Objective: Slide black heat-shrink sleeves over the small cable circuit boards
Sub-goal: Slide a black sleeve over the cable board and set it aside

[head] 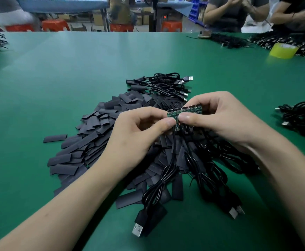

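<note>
Boards (186, 110) sit bare in a short green row above the pile of sleeves (93, 134), pinched at either end by the left hand (139, 127) and the right hand (218, 116), their cables (166, 178) trailing down to the table (57, 69). None here wears a sleeve yet, so this batch is all to do; the far cables (166, 82) beyond the pile look already sleeved. Thumbs hide the boards' lower parts, and whether the row is joined or loose I cannot tell.
</note>
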A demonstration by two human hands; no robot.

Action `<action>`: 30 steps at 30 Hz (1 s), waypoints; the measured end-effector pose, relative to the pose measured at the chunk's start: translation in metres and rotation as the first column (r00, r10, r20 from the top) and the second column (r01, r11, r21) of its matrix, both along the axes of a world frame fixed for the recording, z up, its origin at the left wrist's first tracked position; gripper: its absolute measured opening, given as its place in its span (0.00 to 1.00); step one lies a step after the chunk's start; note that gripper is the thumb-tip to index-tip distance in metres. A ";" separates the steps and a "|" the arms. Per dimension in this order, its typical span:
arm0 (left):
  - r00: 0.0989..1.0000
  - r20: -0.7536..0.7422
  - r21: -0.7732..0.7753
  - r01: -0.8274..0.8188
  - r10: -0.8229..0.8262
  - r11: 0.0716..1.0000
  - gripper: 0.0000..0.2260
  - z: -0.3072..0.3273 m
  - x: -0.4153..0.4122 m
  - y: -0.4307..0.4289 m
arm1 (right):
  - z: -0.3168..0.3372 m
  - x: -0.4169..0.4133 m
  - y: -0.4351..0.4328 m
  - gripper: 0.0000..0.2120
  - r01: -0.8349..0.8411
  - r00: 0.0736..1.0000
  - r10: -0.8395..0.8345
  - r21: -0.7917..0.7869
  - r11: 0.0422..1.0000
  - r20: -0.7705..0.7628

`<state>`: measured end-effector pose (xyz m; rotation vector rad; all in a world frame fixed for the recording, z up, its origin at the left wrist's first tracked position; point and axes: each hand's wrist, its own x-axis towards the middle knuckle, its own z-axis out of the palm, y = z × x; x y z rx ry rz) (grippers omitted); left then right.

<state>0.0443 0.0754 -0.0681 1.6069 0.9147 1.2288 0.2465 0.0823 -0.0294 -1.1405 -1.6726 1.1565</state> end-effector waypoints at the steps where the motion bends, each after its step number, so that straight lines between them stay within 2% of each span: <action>1: 1.000 0.019 -0.025 0.013 -0.012 1.000 0.02 0.000 -0.001 0.001 | -0.001 -0.001 0.000 0.12 -0.009 1.000 0.009 -0.006 1.000 -0.009; 5: 0.992 0.111 -0.106 0.074 -0.063 0.992 0.05 0.000 -0.003 0.003 | -0.005 -0.002 0.001 0.07 -0.058 0.998 0.057 -0.003 0.998 -0.041; 8: 0.983 0.155 -0.125 0.120 -0.100 0.985 0.04 0.001 -0.004 0.004 | -0.008 -0.001 0.001 0.05 -0.088 0.988 0.084 -0.027 0.996 -0.126; 14: 0.964 0.220 -0.167 0.189 -0.150 0.968 0.05 0.001 -0.005 0.004 | -0.013 -0.003 0.002 0.03 -0.135 0.968 0.119 -0.062 0.989 -0.220; 19: 0.950 0.264 -0.206 0.227 -0.169 0.952 0.06 0.001 -0.005 0.005 | -0.009 0.001 0.003 0.08 -0.176 0.958 0.139 -0.130 0.976 -0.252; 21: 0.952 0.268 -0.217 0.210 -0.149 0.953 0.07 0.002 -0.007 0.007 | -0.005 0.012 0.005 0.10 -0.126 0.986 0.108 -0.142 0.982 -0.128; 23: 0.957 0.269 -0.202 0.164 -0.107 0.965 0.06 0.002 -0.009 0.009 | 0.000 0.028 0.008 0.12 -0.012 0.993 0.023 -0.093 0.996 0.119; 26: 0.964 0.255 -0.159 0.112 -0.069 0.981 0.03 0.005 -0.013 0.010 | 0.005 0.045 0.009 0.08 0.124 0.908 -0.129 0.038 0.992 0.398; 28: 0.982 0.187 -0.105 0.063 -0.043 0.993 0.03 0.006 -0.013 0.009 | 0.007 0.044 0.010 0.04 0.174 0.820 -0.275 0.238 0.955 0.501; 30: 0.989 0.149 -0.056 0.018 -0.009 0.998 0.02 0.007 -0.012 0.009 | 0.008 0.028 0.007 0.05 0.143 0.820 -0.329 0.390 0.910 0.467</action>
